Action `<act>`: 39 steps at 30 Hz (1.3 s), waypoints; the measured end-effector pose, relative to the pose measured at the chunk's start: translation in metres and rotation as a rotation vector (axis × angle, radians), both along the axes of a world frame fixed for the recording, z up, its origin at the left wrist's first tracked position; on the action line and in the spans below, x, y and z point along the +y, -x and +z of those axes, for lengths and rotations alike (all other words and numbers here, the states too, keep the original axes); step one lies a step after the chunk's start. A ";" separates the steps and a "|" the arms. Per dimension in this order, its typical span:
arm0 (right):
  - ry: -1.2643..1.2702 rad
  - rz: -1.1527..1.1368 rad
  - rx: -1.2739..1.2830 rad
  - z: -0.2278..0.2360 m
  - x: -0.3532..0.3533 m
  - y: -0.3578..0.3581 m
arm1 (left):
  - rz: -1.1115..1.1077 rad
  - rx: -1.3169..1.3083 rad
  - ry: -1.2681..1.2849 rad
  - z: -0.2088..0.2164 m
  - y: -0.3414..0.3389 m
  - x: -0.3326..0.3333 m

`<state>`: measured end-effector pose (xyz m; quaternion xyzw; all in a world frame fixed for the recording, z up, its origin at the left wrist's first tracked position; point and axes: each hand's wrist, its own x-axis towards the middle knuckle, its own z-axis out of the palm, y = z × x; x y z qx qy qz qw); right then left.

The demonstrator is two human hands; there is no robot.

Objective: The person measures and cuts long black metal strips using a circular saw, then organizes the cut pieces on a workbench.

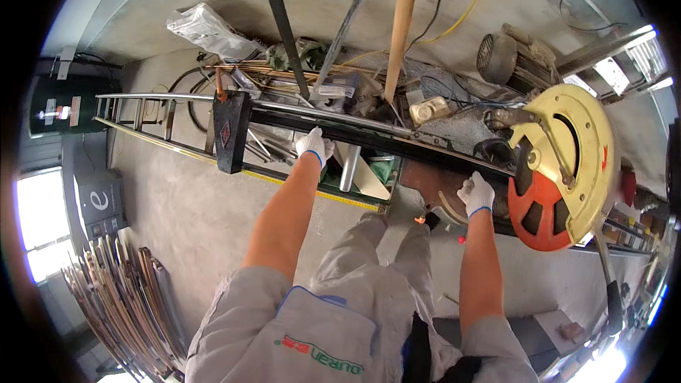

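Note:
A long black metal bar (397,145) lies across a stand in front of me and runs right toward a cut-off saw (567,149) with a yellow guard and a red-orange cover. My left hand (314,145), in a white glove, is closed at the bar's near edge, left of the middle. Closer to the saw, my right hand (476,193), gloved too, has its fingers curled on the same bar. Both hands' fingertips are partly hidden. A black tapered block (230,131) stands across the rails near the bar's left end.
A ladder-like rail frame (142,124) extends left, with a yellow measuring strip (340,201) along its near side. Poles (284,21) lean behind it. Scrap and an old motor (496,57) lie by the wall. Metal strips (124,298) stand at lower left.

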<state>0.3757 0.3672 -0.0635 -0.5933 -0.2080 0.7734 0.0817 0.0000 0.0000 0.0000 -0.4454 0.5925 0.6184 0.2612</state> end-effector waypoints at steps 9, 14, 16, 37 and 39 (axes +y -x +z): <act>-0.191 -0.096 -0.093 0.093 -0.036 0.047 | -0.579 -0.248 -0.363 0.065 -0.173 0.156; -0.201 -0.034 -0.144 0.099 -0.041 0.048 | -0.533 -0.247 -0.201 0.060 -0.204 0.221; -0.148 -0.007 -0.013 0.097 -0.042 0.049 | -0.389 -0.328 -0.318 0.018 -0.193 0.217; -1.006 0.791 -1.078 0.160 -0.027 -0.105 | -0.401 -0.470 -0.033 0.013 -0.178 0.237; -1.001 0.804 -1.070 0.162 -0.024 -0.107 | -0.358 -0.496 -0.066 0.010 -0.172 0.235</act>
